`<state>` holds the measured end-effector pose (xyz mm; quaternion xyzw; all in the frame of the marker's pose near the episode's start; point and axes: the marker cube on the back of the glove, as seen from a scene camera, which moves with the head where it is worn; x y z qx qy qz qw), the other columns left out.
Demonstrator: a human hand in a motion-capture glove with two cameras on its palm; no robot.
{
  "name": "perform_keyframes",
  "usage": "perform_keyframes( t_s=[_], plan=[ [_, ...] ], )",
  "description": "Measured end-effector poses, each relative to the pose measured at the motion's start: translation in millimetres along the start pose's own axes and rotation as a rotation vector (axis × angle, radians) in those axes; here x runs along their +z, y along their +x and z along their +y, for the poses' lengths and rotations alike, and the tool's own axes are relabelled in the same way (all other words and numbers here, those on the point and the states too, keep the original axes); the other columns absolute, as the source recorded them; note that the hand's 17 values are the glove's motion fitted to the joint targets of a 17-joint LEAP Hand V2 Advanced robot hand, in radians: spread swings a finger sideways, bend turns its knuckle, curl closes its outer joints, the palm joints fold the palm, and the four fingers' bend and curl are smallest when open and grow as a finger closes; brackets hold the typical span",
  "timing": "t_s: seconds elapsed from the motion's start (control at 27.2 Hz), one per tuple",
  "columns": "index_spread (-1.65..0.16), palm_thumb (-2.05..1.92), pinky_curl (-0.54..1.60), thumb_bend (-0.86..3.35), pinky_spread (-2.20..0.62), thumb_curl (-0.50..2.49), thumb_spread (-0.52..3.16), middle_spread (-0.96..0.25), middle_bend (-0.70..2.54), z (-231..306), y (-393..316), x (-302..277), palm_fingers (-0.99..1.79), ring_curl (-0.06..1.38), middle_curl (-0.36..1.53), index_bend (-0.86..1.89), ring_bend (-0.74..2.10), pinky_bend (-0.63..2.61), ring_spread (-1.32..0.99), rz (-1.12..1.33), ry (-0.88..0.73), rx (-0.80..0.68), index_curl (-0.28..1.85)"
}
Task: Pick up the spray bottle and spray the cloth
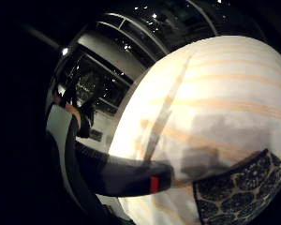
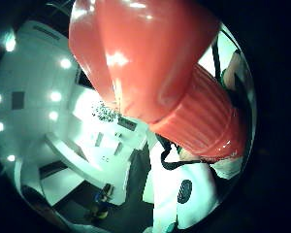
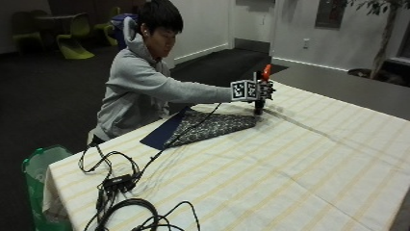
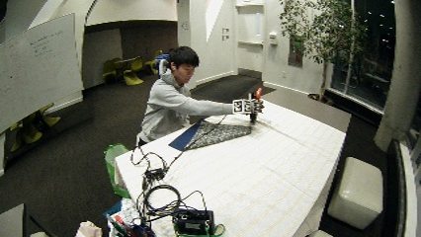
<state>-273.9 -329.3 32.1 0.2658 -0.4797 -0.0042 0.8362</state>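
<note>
Gloved right hand [image 3: 261, 90] wrapped round the spray bottle [image 3: 261, 98], fingers curled about its dark body, red head [image 2: 150, 63] poking above. Bottle upright, at or just off the striped table [image 3: 307, 159], just past the patterned cloth [image 3: 214, 126]. Probably light, rigid, smooth plastic, likely slippery. Best taken high at the neck, 1 finger free for the trigger.

We see the spray bottle [image 3: 261, 91] upright in the grip, its red-orange head [image 3: 266, 71] above the fingers and its dark body below them, the base just over the bench. The ribbed red collar [image 2: 208, 124] lies close to the palm. The dark patterned cloth [image 3: 211, 126] lies flat just below and beside the grip.
</note>
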Motion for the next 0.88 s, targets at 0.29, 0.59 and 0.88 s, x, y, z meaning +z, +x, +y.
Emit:
perform_keyframes(
  t_s=[0.29, 0.59, 0.88],
  plan=[
    [-0.27, 0.68, 0.47, -0.08, -0.08, 0.46, 0.73, -0.08, 0.33, 21.9, 10.7, -13.7, 0.31, 0.43, 0.44, 0.07, 0.42, 0.49, -0.11, 0.028, -0.371, -0.042, 0.53],
    [-0.35, 0.61, 0.39, -0.05, 0.1, 0.42, 0.75, -0.03, 0.27, 40.0, 5.9, -99.0, 0.02, 0.32, 0.39, 0.04, 0.29, 0.54, -0.06, -0.005, -0.531, -0.057, 0.35],
    [-0.38, 0.59, 0.37, -0.04, 0.16, 0.39, 0.78, -0.01, 0.26, 62.6, 0.7, -168.8, 0.02, 0.3, 0.37, 0.11, 0.3, 0.55, -0.05, 0.145, -0.482, -0.152, 0.29]
  ],
)
